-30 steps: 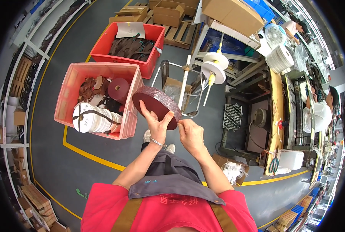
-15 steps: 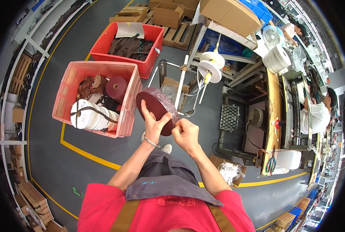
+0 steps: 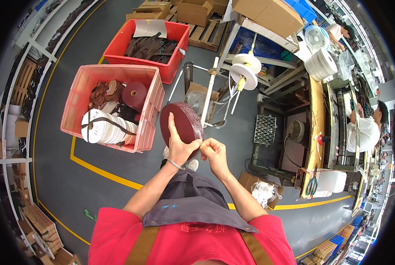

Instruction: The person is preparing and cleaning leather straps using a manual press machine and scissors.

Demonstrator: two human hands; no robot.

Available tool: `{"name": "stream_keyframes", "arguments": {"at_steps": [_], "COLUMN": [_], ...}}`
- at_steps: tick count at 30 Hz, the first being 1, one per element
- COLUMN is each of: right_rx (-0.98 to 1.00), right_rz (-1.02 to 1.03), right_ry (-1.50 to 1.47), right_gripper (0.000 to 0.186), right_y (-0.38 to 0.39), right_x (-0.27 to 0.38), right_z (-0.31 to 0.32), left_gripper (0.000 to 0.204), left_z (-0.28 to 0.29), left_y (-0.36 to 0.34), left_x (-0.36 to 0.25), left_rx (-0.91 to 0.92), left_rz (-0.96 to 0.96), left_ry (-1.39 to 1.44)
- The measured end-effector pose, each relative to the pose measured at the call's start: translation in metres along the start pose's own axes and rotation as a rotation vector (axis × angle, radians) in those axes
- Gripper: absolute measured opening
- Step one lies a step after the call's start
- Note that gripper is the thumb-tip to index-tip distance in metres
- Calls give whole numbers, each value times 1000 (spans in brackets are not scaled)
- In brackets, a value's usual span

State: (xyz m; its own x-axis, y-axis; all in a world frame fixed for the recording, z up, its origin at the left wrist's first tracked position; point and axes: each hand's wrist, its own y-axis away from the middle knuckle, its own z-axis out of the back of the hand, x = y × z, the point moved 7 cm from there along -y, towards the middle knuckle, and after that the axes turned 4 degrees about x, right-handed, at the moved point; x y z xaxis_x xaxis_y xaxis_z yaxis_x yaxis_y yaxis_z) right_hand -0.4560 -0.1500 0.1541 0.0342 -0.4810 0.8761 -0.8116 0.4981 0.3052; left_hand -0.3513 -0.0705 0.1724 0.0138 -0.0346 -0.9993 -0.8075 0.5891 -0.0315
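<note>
Head view: left hand (image 3: pixel 178 143) grips a maroon roll (image 3: pixel 181 123), right hand (image 3: pixel 213 152) pinches its edge, beside a pink crate (image 3: pixel 76 99) holding rolls.

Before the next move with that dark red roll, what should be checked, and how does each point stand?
1. Left hand grips the dark red roll: ok.
2. Right hand pinches at the roll's lower edge: ok.
3. Loose end freed: cannot tell.
4. Pink crate close on the left: ok.
5. White reel stand apart from the roll: ok.
</note>
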Motion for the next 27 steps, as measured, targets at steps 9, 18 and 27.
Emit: {"name": "stream_keyframes", "arguments": {"at_steps": [9,18,27], "right_rx": [46,-178,-489], "right_rz": [90,570,443], "right_ry": [574,773,655], "right_gripper": [11,15,15], "right_y": [-6,1,2], "right_x": [23,48,23], "right_z": [-11,-8,70], "left_gripper": [99,101,97], "left_z": [4,1,23], "left_y": [-9,-12,-6], "left_x": [-18,-14,-47], "left_rx": [-3,116,224], "left_rz": [-84,29,124], "left_ry": [-109,230,365]}}
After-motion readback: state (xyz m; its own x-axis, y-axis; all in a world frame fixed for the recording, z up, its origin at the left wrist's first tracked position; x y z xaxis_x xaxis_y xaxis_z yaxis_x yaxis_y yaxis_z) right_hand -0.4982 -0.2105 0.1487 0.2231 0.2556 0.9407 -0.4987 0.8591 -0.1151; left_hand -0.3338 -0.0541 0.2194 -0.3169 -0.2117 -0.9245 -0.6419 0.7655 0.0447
